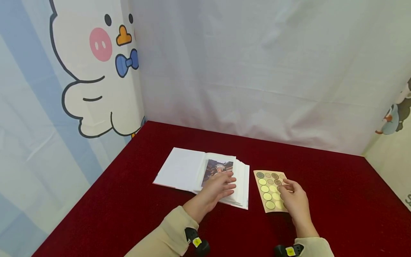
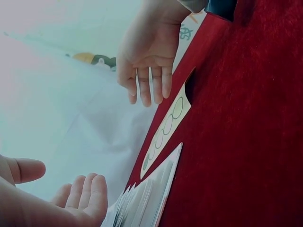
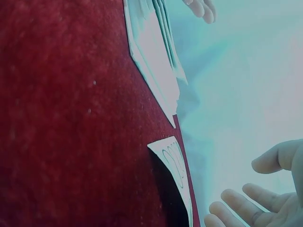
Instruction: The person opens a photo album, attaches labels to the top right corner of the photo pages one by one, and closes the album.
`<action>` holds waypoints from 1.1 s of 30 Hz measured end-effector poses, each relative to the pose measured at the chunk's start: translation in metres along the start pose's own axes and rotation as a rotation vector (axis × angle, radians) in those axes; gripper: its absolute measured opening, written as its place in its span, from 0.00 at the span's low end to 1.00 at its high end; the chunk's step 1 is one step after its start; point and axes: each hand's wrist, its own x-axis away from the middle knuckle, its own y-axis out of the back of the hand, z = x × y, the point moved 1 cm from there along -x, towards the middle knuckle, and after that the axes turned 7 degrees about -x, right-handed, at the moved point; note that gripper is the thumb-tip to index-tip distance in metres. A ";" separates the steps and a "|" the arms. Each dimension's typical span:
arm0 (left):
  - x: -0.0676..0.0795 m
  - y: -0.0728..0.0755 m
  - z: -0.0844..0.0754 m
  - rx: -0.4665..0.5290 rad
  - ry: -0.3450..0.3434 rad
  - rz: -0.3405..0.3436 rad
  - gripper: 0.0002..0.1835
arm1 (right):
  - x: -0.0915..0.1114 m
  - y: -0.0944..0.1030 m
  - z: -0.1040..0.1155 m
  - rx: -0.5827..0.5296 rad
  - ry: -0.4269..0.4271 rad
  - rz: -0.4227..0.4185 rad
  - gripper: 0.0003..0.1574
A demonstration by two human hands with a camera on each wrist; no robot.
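An open photo album (image 1: 182,167) lies on the red cloth, its blank white cover spread to the left. On its top page is a photo (image 1: 212,169) of a person in pale headwear. My left hand (image 1: 214,190) hovers over that page with fingers stretched, covering part of the photo. To the right lies a tan sheet of round stickers (image 1: 268,194), many of them yellow and some dark. My right hand (image 1: 296,201) is above the sheet's right side, its thumb and fingers apart in the right wrist view. That sheet (image 3: 174,158) shows one raised edge there.
Red cloth (image 1: 128,200) covers the tabletop. A pale curtain (image 1: 257,71) hangs behind it, and a cartoon-print curtain (image 1: 90,89) borders the left edge. Both wrists carry black straps, the left strap (image 1: 192,235) with a yellow tag.
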 end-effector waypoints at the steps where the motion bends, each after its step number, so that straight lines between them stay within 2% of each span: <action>1: 0.000 -0.001 0.000 0.004 0.003 -0.002 0.26 | 0.005 0.001 0.006 -0.006 -0.014 0.006 0.30; 3: 0.000 -0.004 0.000 0.014 0.005 -0.005 0.25 | 0.010 0.003 0.013 -0.018 -0.034 0.016 0.30; 6: 0.000 -0.009 0.000 0.029 0.004 0.000 0.24 | 0.009 0.005 0.013 -0.022 -0.039 0.008 0.30; 12: -0.002 -0.018 0.001 0.034 0.013 0.013 0.24 | 0.005 0.008 0.009 0.005 -0.004 -0.057 0.28; 15: -0.003 -0.022 0.002 0.034 0.014 0.020 0.24 | -0.005 0.007 -0.005 0.011 0.005 -0.083 0.28; 20: -0.003 -0.027 0.003 0.041 0.011 0.024 0.24 | -0.032 0.005 -0.045 0.048 -0.003 -0.120 0.28; 23: -0.003 -0.030 0.003 0.046 0.014 0.017 0.24 | -0.039 0.005 -0.055 0.051 0.001 -0.126 0.28; 26: -0.004 -0.032 0.003 0.056 0.018 0.017 0.24 | -0.035 0.007 -0.048 0.055 -0.011 -0.130 0.28; 33: -0.011 -0.033 0.002 0.080 0.051 0.021 0.24 | -0.001 0.013 0.000 0.008 -0.033 -0.103 0.28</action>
